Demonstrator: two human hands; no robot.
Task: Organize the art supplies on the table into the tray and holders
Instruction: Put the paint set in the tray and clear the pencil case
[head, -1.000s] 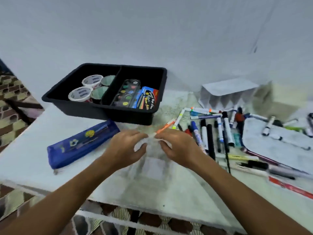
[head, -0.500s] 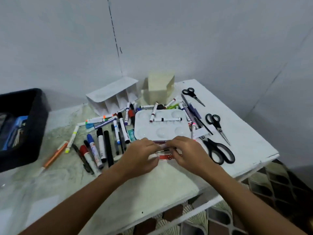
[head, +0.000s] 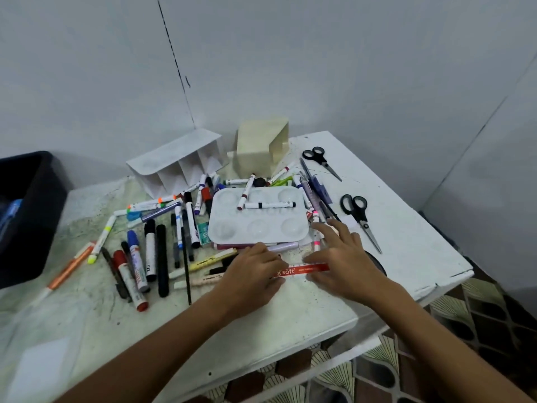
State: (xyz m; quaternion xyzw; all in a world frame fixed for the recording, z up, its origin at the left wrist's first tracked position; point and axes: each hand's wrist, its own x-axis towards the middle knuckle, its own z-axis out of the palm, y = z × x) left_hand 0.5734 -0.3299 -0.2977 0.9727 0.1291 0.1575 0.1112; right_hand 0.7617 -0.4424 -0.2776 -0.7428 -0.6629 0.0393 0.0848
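Ruler (head: 302,269) lies on the surface (head: 406,234) just before the palette (head: 258,219); left hand (head: 250,274) pinches its end with curled fingers, right hand (head: 345,263) rests on it, fingers spread straight.

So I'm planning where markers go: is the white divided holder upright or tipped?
Tipped. The white divided holder lies on its side, compartment openings facing the marker pile.

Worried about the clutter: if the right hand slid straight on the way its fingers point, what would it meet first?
Probably the pink-tipped markers beside the white plastic paint palette; the right hand points up-left at them, though depth is unclear.
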